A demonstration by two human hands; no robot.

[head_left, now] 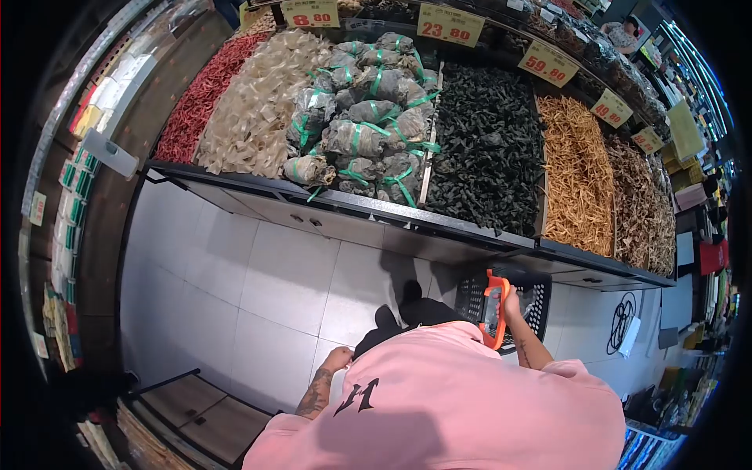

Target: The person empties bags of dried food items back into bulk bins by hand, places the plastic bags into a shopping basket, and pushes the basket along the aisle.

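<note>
My right hand (513, 306) is closed around the orange handle of a black shopping basket (536, 291), which hangs at my right side. The basket has perforated walls, and part of its inside is hidden by my arm and shirt. My left hand (338, 359) hangs low beside my left hip with its fingers curled in, and I see nothing in it. In front of me stands a long display counter with dark dried fungus (489, 149) in the middle and grey bundles (356, 137) tied with green ribbon to its left.
Further along the counter lie red dried chillies (205, 94), pale dried flakes (258, 106), and orange strips (578, 172). Price signs (450, 25) stand behind them. A low wooden stand (205, 411) is behind me at left. A black cable (621, 323) lies on the tiled floor (286, 270) at right.
</note>
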